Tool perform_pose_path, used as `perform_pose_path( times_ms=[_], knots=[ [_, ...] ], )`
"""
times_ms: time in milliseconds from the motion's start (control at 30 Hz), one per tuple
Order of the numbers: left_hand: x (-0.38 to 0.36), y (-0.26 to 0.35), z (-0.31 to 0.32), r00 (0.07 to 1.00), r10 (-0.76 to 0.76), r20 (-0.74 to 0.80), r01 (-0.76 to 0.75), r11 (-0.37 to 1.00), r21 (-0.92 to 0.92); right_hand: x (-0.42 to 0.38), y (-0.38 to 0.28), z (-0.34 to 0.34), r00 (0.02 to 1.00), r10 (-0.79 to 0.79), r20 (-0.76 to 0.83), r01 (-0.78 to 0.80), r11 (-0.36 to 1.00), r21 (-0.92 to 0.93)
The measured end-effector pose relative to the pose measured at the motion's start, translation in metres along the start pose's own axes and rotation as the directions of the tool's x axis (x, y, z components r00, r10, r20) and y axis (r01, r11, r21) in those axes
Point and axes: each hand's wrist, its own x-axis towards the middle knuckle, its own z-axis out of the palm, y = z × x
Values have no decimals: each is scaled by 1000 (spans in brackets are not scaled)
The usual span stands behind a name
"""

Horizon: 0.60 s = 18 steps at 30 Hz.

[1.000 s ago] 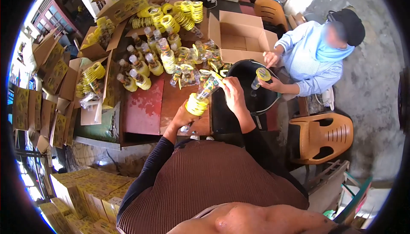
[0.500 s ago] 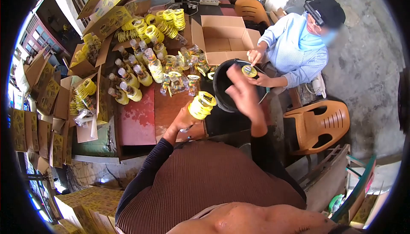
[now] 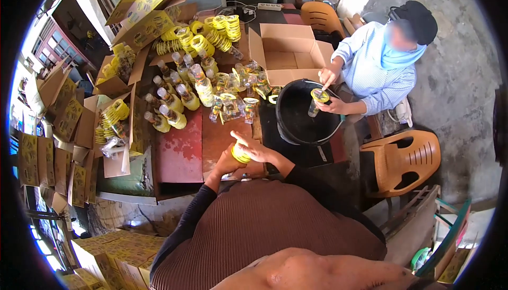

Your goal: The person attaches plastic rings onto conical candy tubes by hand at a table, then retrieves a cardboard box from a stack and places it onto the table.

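The left hand (image 3: 228,161) grips a bottle ringed with yellow bands (image 3: 241,153) while the right hand (image 3: 255,150) lies against its top, and across the black bucket (image 3: 301,130) a person in a black cap (image 3: 377,65) holds 1 yellow-topped tube (image 3: 316,101).

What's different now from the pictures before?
The right hand let go of the clear packet with a yellow top, swung out toward the round black bucket, then came back to the stack of yellow rings. The other person's pointing hand moved in to a clear, yellow-topped container. The left hand still holds the rings; the bucket stayed put.
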Motion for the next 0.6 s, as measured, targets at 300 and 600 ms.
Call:
perform_pose_path(
  times_ms=[300,600],
  knots=[
    [-33,-54,-16,996,-38,-75,34,998,-59,47,122,1,888,448,-109,-442,894,73],
    [-77,-46,-16,968,-213,-133,183,961,-206,106,184,-6,751,419,-511,-614,728,-304]
  ],
)
